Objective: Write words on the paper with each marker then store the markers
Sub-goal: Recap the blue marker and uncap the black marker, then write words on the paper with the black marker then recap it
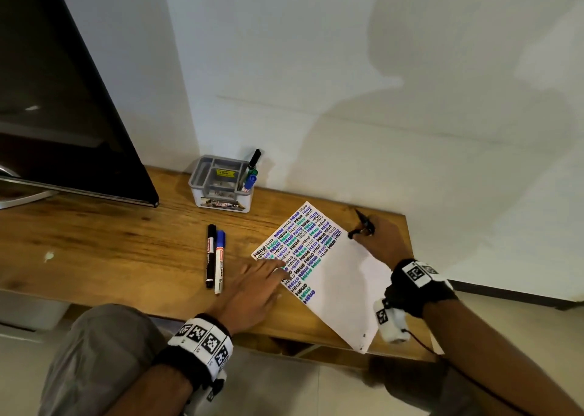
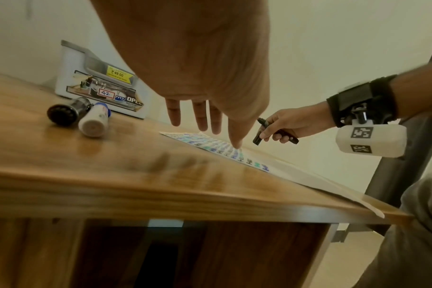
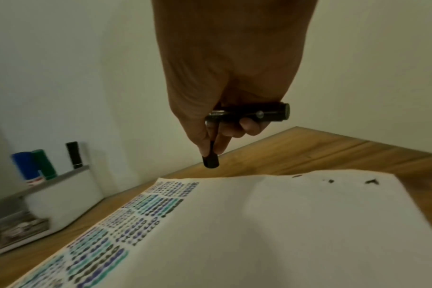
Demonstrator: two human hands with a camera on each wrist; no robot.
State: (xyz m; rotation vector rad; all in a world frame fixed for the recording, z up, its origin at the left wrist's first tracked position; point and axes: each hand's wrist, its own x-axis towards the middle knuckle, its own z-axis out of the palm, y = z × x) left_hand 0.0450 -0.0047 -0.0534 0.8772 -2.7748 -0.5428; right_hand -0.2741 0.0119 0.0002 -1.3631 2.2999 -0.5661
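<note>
While the left hand [image 1: 252, 289] lies flat with fingers spread straight, fingertips [image 2: 237, 143] pressing the near edge of the paper [image 1: 341, 289], the right hand [image 1: 380, 238] hovers over the sheet's far corner, its fingers curled around a black marker [image 3: 266, 114] and pinching what looks like the marker's black cap [image 3: 211, 161] between thumb and forefinger. Rows of "HELLO" in black, blue and green fill the part of the paper nearest the left hand's fingers; the half under the right wrist is blank apart from a few dark specks. Just left of the left hand, 2 markers lie side by side on the wooden table [image 1: 110, 251], touching: a black-bodied marker [image 1: 209, 256] and a blue-capped white marker [image 1: 219, 262]. Beyond them, well away from both hands and against the wall, a grey organiser [image 1: 221, 183] holds 3 upright markers in its right-hand compartment, capped black [image 1: 254, 159], green [image 1: 252, 173] and blue [image 1: 250, 182]. A dark screen [image 1: 63, 99] stands far off to the left.
</note>
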